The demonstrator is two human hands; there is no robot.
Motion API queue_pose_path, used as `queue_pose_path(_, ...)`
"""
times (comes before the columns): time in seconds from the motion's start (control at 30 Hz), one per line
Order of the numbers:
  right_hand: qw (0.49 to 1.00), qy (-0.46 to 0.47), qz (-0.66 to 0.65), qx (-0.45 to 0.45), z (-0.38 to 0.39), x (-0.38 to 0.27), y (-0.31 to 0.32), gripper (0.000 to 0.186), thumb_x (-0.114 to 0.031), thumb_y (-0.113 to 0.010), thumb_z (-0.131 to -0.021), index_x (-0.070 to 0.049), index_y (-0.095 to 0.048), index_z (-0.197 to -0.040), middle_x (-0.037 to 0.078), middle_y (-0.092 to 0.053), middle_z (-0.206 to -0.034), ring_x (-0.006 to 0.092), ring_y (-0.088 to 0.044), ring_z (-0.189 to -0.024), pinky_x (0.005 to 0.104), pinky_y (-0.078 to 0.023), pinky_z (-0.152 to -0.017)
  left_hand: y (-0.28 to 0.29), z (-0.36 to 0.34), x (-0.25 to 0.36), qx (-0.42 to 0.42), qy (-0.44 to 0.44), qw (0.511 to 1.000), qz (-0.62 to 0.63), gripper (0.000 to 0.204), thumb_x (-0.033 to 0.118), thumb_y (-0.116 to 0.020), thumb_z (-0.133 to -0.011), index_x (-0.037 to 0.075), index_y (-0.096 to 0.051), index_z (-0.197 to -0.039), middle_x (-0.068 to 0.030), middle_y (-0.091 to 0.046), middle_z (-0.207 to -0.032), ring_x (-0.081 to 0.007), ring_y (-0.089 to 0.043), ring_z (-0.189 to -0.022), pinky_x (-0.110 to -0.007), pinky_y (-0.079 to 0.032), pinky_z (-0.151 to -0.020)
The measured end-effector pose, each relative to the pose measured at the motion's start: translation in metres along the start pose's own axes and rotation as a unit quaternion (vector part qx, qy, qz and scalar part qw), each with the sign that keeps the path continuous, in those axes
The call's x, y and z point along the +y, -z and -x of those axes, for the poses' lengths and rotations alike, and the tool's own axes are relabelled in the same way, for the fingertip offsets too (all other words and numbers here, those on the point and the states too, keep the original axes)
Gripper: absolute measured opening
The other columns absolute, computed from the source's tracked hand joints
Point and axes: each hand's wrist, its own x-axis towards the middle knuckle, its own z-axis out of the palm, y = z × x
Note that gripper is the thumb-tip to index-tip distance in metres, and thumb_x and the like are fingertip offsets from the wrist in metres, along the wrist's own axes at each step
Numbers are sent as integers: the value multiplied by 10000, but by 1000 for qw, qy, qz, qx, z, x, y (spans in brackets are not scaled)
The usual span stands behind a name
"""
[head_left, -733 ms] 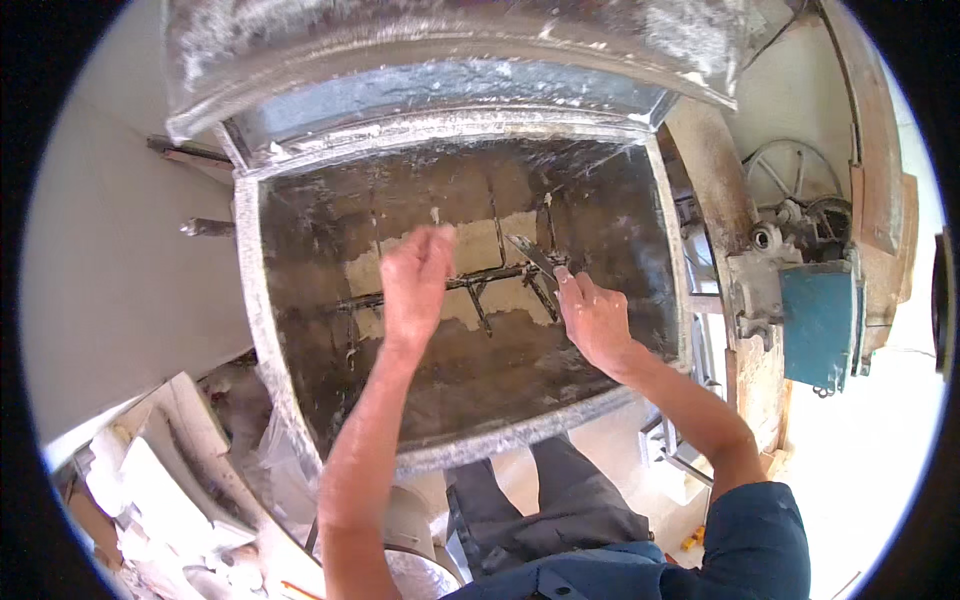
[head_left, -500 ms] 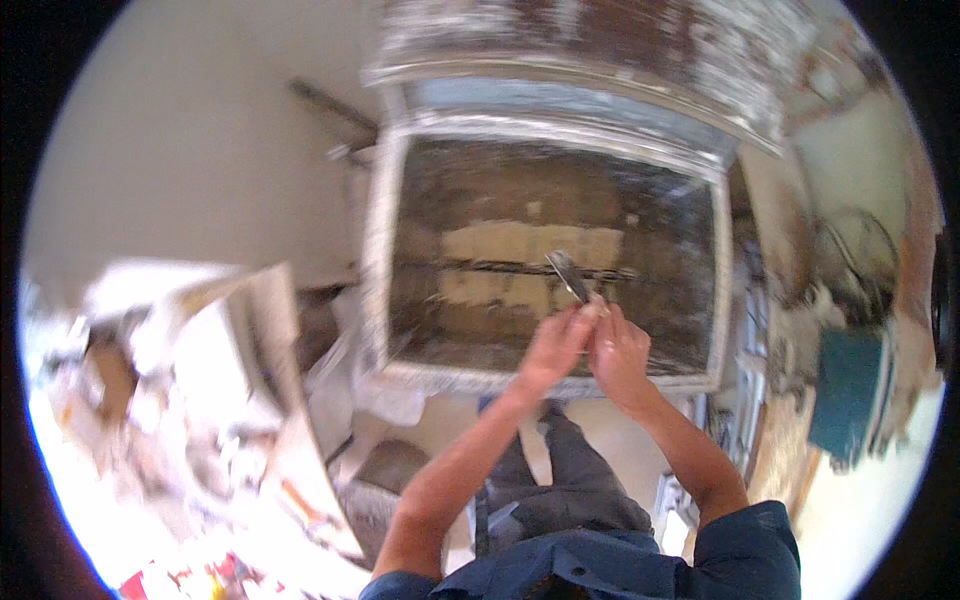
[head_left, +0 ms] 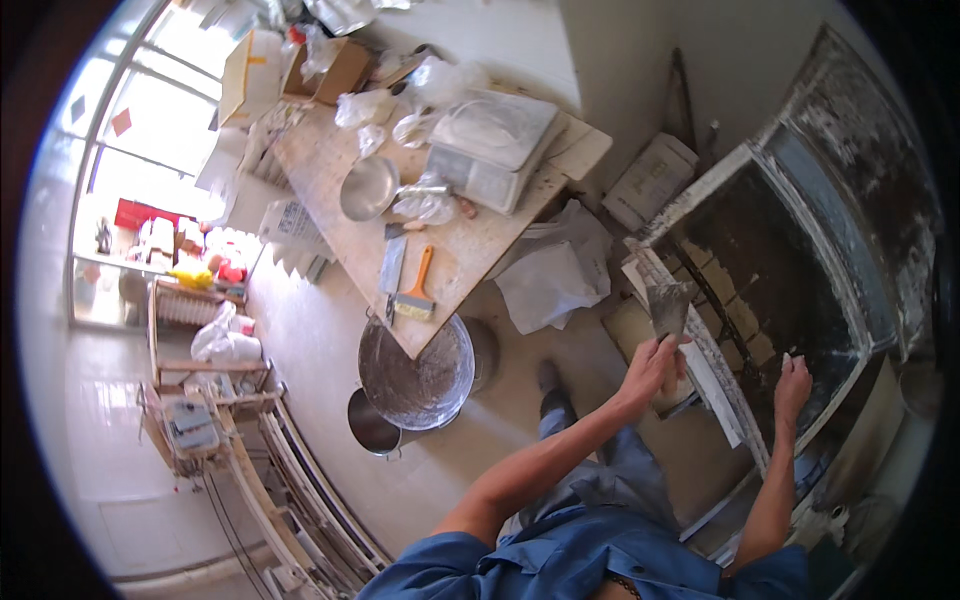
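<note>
My left hand (head_left: 650,372) is wrapped round the handle of a scraper (head_left: 668,306). Its broad grey metal blade points up, beside the near rim of a large open bin with a whitish, crusted frame (head_left: 720,365). Over the bin's right part is my right hand (head_left: 793,385), its fingers curled together; what they pinch, if anything, is too small to make out. Down in the dark bin lie cut tan blocks (head_left: 718,282) in rows. The bin's dirty lid (head_left: 868,140) stands raised on the far side.
A wooden table (head_left: 465,255) at left holds a brush (head_left: 418,285), a cleaver-like blade (head_left: 392,262), a metal bowl (head_left: 369,188), a plastic-wrapped scale (head_left: 490,145) and bags. Below its corner stands a big metal pot (head_left: 418,375) beside a smaller pot (head_left: 373,425). White sacks (head_left: 555,280) lie near the bin.
The view has swung left, bringing the table and pots in. My hands, together at the scraper before, are now apart; the left alone carries it toward the bin's near rim.
</note>
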Motion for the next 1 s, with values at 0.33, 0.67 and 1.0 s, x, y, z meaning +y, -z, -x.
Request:
queue_pose_path(0.33, 978, 175, -102, -40, 59, -279, -86, 216, -202, -666, -998, -23, -626, -883, 236, -635, -732, 440, -648, -695, 512, -474, -605, 212, 183, 27, 198, 50, 978, 47, 321, 328, -540, -1110, 49, -698, -1110, 27, -518, -689, -88, -475, -563, -275, -353, -493)
queue_pose_path(0.67, 858, 458, -102, -209, 245, -817, -315, 499, -353, -727, -916, -69, -608, -1308, 210, -668, -1264, 410, -660, -1168, 501, -584, -901, 423, 266, 144, 330, -98, 925, 162, 230, 76, -478, -973, 94, -468, -1202, -57, -540, -741, -142, -521, -597, -282, -412, -517)
queue_pose_path(1.0, 919, 317, -66, -223, 244, -901, -376, 369, -203, -587, -1018, -10, -499, -1321, 250, -710, -1140, 401, -698, -1099, 477, -602, -860, 495, 267, 184, 342, -197, 897, 196, 238, 132, -524, -1055, 89, -524, -1290, -85, -631, -859, -154, -569, -621, -288, -477, -567)
